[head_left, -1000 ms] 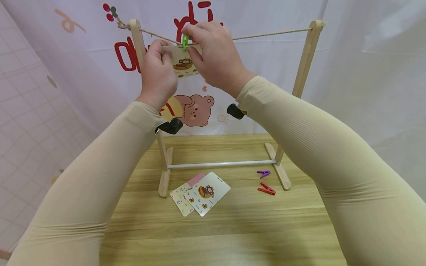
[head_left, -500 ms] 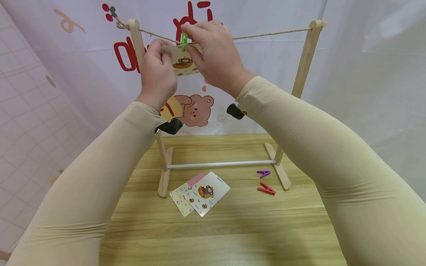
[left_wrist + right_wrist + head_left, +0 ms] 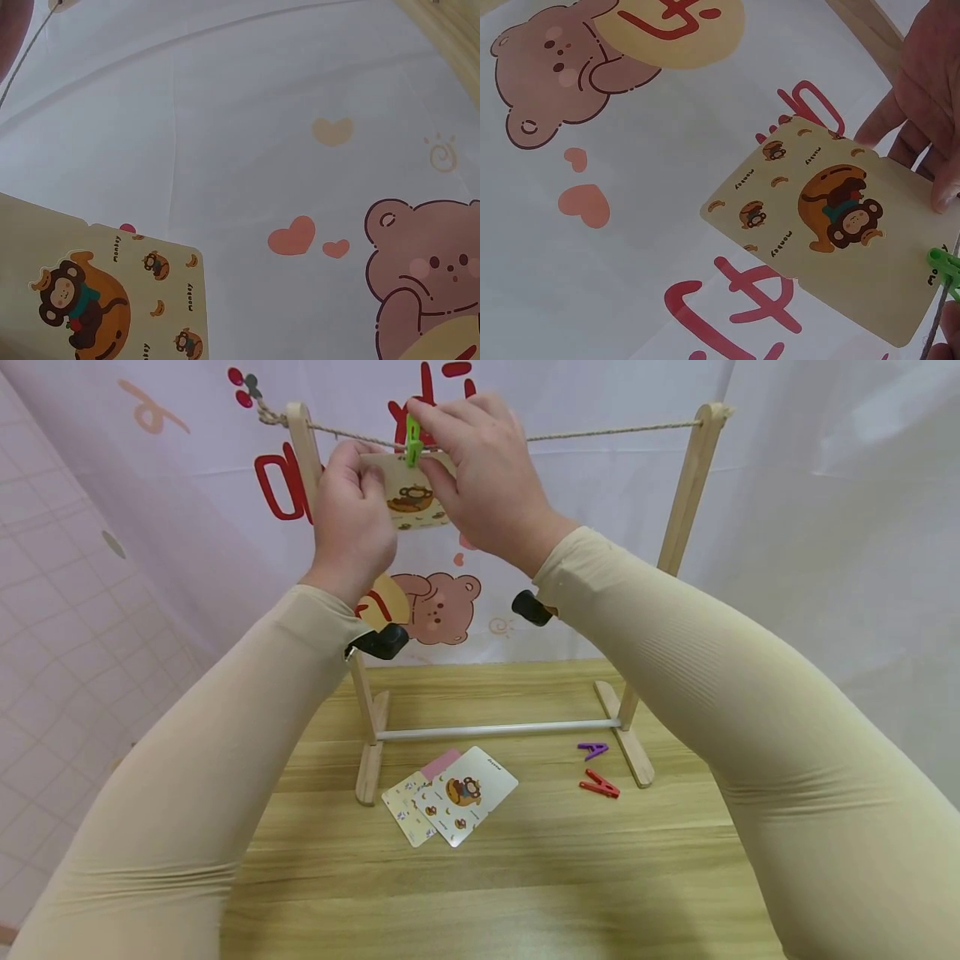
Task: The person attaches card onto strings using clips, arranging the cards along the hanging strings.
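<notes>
A cream card with monkey pictures (image 3: 411, 503) is held up against the rope (image 3: 600, 435) of a wooden stand. My left hand (image 3: 352, 514) grips the card's left edge, thumb in front. At the card's top edge, my right hand (image 3: 487, 477) pinches a green clothespin (image 3: 413, 441) between thumb and fingers. In the right wrist view, the clothespin (image 3: 946, 266) is at the card's edge beside the rope; how firmly its tips bite cannot be seen. The left wrist view has the card (image 3: 112, 292) at lower left.
Two overlapping notebooks or cards, one with a monkey (image 3: 468, 797) over a yellow and pink one (image 3: 408, 810), lie on the wooden table (image 3: 487, 893). A purple clothespin (image 3: 593, 750) and a red clothespin (image 3: 600, 783) lie near the stand's right foot (image 3: 633, 752). A printed cloth (image 3: 600, 510) hangs behind.
Both hands, with the card and the green clothespin, have risen slightly. The clothespin stands a little more to the left. Things on the table lie as before.
</notes>
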`<state>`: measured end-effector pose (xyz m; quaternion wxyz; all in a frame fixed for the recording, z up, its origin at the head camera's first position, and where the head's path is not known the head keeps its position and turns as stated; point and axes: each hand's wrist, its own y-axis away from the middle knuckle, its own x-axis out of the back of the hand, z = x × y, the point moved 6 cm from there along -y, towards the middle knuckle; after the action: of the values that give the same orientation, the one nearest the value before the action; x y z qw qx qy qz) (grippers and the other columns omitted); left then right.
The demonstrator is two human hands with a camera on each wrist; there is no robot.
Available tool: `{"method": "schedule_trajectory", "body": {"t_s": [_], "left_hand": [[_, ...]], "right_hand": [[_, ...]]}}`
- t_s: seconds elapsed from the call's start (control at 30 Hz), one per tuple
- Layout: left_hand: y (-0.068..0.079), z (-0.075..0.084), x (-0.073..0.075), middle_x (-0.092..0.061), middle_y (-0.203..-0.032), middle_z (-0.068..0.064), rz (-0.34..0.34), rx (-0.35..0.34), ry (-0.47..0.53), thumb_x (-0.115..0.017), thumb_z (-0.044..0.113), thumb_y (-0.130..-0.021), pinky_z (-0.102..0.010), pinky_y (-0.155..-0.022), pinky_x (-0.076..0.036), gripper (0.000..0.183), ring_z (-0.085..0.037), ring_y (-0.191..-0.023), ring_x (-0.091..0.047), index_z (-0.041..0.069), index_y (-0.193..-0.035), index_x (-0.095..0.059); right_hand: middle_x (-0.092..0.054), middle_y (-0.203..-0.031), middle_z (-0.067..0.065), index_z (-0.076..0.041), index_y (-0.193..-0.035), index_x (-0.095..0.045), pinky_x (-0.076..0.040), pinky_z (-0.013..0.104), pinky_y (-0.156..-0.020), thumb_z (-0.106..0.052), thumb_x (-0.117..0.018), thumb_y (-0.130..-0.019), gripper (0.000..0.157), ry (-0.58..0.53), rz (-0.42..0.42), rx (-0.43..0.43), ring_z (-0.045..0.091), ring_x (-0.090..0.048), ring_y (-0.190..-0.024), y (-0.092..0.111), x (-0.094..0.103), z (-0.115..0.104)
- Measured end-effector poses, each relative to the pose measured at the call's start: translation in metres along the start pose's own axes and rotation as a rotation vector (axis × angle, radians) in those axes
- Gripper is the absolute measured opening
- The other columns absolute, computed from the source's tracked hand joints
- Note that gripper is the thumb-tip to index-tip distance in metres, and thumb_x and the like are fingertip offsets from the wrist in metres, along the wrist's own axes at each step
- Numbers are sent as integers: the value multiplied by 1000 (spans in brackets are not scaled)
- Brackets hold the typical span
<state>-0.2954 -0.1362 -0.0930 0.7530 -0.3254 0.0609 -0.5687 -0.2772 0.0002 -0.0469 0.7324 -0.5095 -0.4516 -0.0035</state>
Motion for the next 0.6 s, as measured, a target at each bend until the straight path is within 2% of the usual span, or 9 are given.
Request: {"method": "schedule_trajectory", "body": {"t_s": [0.6], "left_hand": [[0, 1, 6, -53, -122, 2, -12, 8, 54, -36, 28, -100, -32, -99, -43, 20, -10, -112, -53, 19, -115, -43]], "right_hand": [[-52, -134, -7, -18, -139, -42, -19, 31, -109, -35, -48, -95, 47, 4, 37, 6, 17, -34, -125, 4, 2, 8]]}}
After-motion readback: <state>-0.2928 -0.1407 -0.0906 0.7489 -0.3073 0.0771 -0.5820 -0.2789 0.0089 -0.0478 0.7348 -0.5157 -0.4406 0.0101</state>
